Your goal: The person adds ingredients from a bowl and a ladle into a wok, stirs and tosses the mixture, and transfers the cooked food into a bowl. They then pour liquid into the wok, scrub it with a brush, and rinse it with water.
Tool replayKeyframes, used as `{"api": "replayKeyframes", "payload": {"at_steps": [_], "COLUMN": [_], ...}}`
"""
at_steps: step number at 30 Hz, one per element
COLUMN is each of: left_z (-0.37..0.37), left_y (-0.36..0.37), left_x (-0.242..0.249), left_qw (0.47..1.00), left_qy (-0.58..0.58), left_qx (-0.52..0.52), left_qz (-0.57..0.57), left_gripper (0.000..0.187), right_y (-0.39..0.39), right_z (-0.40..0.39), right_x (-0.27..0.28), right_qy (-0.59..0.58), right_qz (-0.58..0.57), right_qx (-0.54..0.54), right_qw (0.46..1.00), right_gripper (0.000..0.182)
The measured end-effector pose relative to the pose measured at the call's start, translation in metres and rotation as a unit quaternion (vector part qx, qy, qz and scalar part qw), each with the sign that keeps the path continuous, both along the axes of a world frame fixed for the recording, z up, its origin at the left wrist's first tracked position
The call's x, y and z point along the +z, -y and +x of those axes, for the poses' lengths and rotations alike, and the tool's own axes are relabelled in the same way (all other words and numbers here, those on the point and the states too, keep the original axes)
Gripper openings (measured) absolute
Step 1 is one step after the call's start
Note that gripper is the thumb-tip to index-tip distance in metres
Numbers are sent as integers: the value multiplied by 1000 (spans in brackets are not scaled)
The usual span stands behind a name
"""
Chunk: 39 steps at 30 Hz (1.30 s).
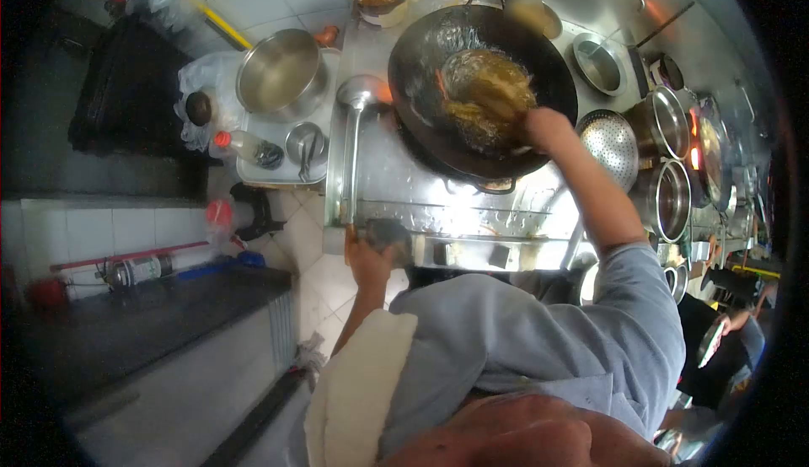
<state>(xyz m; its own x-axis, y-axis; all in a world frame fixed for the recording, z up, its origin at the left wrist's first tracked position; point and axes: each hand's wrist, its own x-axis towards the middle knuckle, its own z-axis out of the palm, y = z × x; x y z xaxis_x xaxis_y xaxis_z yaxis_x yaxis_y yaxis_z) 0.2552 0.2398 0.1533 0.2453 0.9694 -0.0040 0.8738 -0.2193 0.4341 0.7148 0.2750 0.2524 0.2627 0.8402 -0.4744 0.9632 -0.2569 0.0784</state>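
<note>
A large dark wok [413, 121] stands on the steel stove, with shiny oil and golden-brown food [497, 88] in it. My right hand [549, 132] is closed over the wok's near right side, close to the food; whatever its fingers grip is hidden. Down at the stove's front edge, my left hand [368, 258] is wrapped round the handle end of a long ladle [352, 155]. The ladle's bowl rests on the steel left of the wok. Beside my left hand is a dark object [389, 238] that I cannot make out.
Left of the stove, a white tray [253, 163] bears a steel pot [282, 75], a red-capped bottle [249, 148] and a small metal cup [305, 142]. A perforated strainer [608, 147], a metal bowl [599, 64] and steel pots [672, 201] stand right. Other people work at far right.
</note>
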Motion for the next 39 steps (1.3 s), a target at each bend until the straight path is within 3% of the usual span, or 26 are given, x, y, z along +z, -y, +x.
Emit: {"api": "replayKeyframes", "payload": {"at_steps": [1, 2, 3, 4, 5, 6, 8, 10, 11, 12, 13, 16, 17, 19, 21, 22, 23, 27, 30, 31, 33, 34, 35, 37, 38, 39], "left_z": [4, 5, 3, -1, 0, 7, 31, 67, 98, 116, 143, 209, 218, 235, 233, 229, 223, 209, 201, 198, 185, 175, 179, 188, 189, 193], "left_y": [-2, -4, -1, 4, 7, 11, 23, 20, 17, 20, 17, 26, 26, 25, 24, 22, 20, 9, 10, 7, 3, -1, -1, -1, -1, -2], "left_x": [12, 17, 9, -6, -14, -16, -13, 17, 60, 30, 55, -8, 5, 48, 35, 32, 30, 80, 101, 101, 87, 54, 60, 79, 77, 74], "left_qw": [996, 985, 985, 988, 990, 990, 934, 806, 772, 656, 547, 379, 375, 421, 450, 488, 526, 561, 582, 583, 529, 488, 485, 423, 423, 414], "left_qy": [11, 20, 17, 39, 60, 58, 230, 373, 391, 475, 528, 611, 610, 669, 651, 629, 605, 596, 593, 594, 589, 621, 621, 679, 676, 667], "left_qx": [15, 28, 28, 8, -14, -15, 90, 66, 90, 109, 172, 172, 175, 189, 210, 238, 265, 239, 238, 234, 265, 215, 211, 212, 212, 229], "left_qz": [-85, -170, -168, -148, -128, -132, -256, -455, -493, -576, -627, -674, -675, -583, -574, -556, -536, -522, -502, -502, -551, -575, -578, -562, -565, -575], "left_gripper": [62, 65, 65, 66, 68, 68, 61, 50, 33, 37, 38, 44, 44, 54, 54, 53, 52, 47, 41, 41, 32, 33, 33, 37, 37, 36], "right_y": [-1, -8, -25, -50, -69, -82, -86, -69, -49, -31, -8, 38, 49, 52, 44, 24, 4, -80, -93, -90, -59, -41, -24, 0, -1, 0], "right_z": [-7, 15, 17, 28, 13, 2, -34, -38, -46, -36, -18, -1, -4, -4, -10, 1, -14, -16, -41, -51, -58, -53, -40, -10, -3, 14], "right_x": [38, 18, 5, -14, -17, -28, -24, -28, -9, -3, 1, 50, 69, 79, 77, 47, 48, -3, -26, -31, -7, 9, 22, 44, 59, 46], "right_qy": [23, 44, 90, 94, 66, 66, 13, -51, -94, -92, -91, -54, -69, -82, -116, -104, -92, -46, -66, -28, -135, -94, -53, -46, -21, 30], "right_qz": [25, 104, 186, 172, 239, 217, 181, 117, 116, 95, 72, 39, 2, -36, -21, -50, -19, 83, 277, 240, 189, 92, -9, -55, -75, 2], "right_qx": [-87, -106, -145, -159, -197, -181, -138, -77, -55, -23, 9, 31, 20, 10, 45, 90, 51, -17, -138, -94, -91, -14, 63, 40, -20, -11], "right_qw": [996, 988, 968, 968, 949, 957, 974, 989, 987, 991, 993, 997, 997, 996, 992, 989, 994, 995, 949, 966, 968, 991, 997, 997, 997, 999], "right_gripper": [30, 32, 31, 33, 37, 43, 46, 42, 39, 35, 31, 30, 35, 40, 43, 41, 36, 33, 30, 28, 29, 32, 35, 40, 40, 37]}}
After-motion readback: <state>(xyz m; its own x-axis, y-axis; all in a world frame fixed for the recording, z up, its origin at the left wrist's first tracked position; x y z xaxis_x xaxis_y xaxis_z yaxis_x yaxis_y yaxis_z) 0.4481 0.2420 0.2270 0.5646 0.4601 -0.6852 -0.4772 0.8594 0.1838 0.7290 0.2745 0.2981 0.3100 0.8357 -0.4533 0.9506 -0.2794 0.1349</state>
